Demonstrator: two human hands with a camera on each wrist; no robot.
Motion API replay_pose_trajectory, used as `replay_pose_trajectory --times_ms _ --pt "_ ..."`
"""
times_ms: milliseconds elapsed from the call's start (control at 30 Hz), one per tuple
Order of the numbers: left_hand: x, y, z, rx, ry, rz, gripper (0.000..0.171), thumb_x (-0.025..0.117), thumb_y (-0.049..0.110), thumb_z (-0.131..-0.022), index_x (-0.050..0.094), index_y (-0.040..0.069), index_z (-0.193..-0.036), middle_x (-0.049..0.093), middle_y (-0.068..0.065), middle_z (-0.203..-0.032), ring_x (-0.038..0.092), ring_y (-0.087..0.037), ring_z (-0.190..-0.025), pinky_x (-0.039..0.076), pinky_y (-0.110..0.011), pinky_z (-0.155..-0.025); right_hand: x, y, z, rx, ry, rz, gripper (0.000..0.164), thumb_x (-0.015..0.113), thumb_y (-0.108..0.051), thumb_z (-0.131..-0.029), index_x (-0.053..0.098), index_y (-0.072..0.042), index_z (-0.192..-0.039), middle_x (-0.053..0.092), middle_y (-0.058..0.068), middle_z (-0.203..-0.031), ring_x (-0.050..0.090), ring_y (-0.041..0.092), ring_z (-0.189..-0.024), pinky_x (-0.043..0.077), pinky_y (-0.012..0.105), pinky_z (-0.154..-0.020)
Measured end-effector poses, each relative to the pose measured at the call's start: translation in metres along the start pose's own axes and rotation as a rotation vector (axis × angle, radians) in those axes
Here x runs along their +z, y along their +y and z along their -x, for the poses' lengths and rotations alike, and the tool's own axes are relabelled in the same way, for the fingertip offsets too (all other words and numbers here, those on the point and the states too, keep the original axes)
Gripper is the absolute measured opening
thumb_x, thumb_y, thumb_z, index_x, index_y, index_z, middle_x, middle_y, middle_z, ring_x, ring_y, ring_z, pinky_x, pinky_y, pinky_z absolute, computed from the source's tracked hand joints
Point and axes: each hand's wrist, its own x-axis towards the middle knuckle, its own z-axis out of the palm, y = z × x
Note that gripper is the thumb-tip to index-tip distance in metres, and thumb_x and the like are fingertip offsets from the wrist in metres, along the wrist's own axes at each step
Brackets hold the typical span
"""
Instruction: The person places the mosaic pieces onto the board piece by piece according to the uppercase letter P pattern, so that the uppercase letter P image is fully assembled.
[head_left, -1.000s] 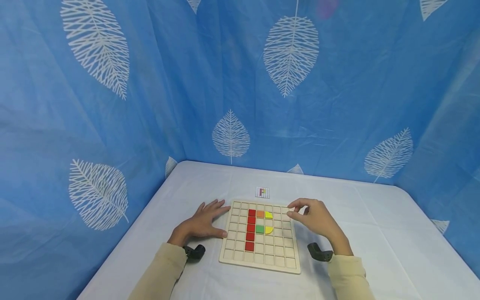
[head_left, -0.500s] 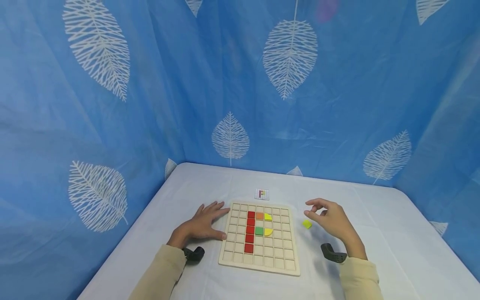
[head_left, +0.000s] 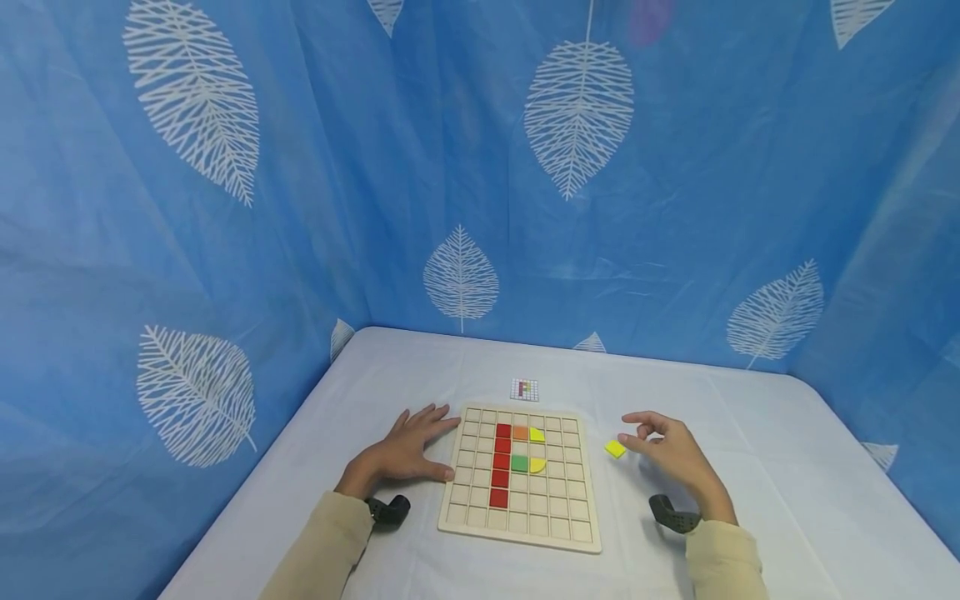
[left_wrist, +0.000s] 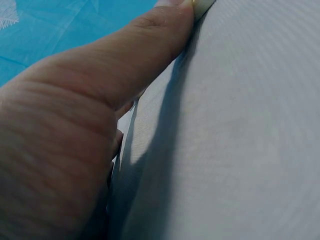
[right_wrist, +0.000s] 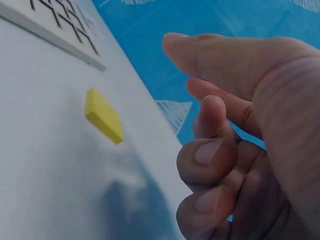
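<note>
A yellow square tile point(head_left: 615, 449) lies on the white cloth just right of the wooden grid board point(head_left: 517, 529). My right hand point(head_left: 669, 450) hovers beside this tile, thumb and index finger apart and the other fingers bent, with nothing held. The right wrist view shows the tile point(right_wrist: 104, 116) apart from the fingertips. My left hand point(head_left: 408, 447) has its fingers spread, thumb and index fingertip at the board's left edge. On the board are a column of red square tiles point(head_left: 501, 460), an orange tile point(head_left: 521, 432), a green tile point(head_left: 520, 463) and two rounded yellow pieces point(head_left: 537, 465).
A small pattern card point(head_left: 525, 389) lies behind the board, printed with a coloured grid. Blue leaf-print curtains point(head_left: 517, 275) stand behind the table and along its left side. A dark wrist camera point(head_left: 673, 514) sits at the right wrist.
My right hand has moved right, off the board's right edge, then lowered a little. The yellow square tile, unseen a second ago, shows on the cloth. My left hand stays put.
</note>
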Motion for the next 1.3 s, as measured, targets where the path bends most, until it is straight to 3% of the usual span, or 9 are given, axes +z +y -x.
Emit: replay_pose_trajectory --times_ms 300,800,1300 --pt "-0.002 0.002 0.001 -0.011 -0.005 0.018 0.098 0.077 0.068 -0.073 0.039 0.03 -0.155 0.022 -0.002 -0.168 0.01 -0.029 -0.158 -0.003 -0.059 -0.126 0.009 0.011 -0.002 -0.008 -0.044 -0.028 0.053 0.079 -0.039 -0.086 0.065 -0.01 -0.129 0.054 0.007 -0.094 0.038 0.007 -0.056 0.04 0.023 -0.05" --pt "-0.003 0.001 0.001 0.008 -0.008 -0.004 0.097 0.076 0.066 -0.075 0.038 0.029 -0.156 0.022 -0.003 -0.168 0.01 -0.029 -0.158 -0.001 -0.06 -0.126 0.016 0.017 -0.001 0.033 -0.02 0.011 0.052 0.085 -0.038 -0.08 0.069 -0.009 -0.121 0.056 0.003 -0.084 0.047 0.014 -0.07 0.04 0.025 -0.061" --pt "-0.005 0.003 0.002 -0.005 -0.026 -0.015 0.098 0.075 0.067 -0.076 0.036 0.029 -0.157 0.02 -0.002 -0.169 0.009 -0.029 -0.158 -0.002 -0.059 -0.126 0.018 0.016 -0.004 0.054 -0.018 0.076 0.048 0.084 -0.038 -0.081 0.072 -0.008 -0.117 0.056 0.002 -0.081 0.049 0.016 -0.072 0.04 0.028 -0.067"
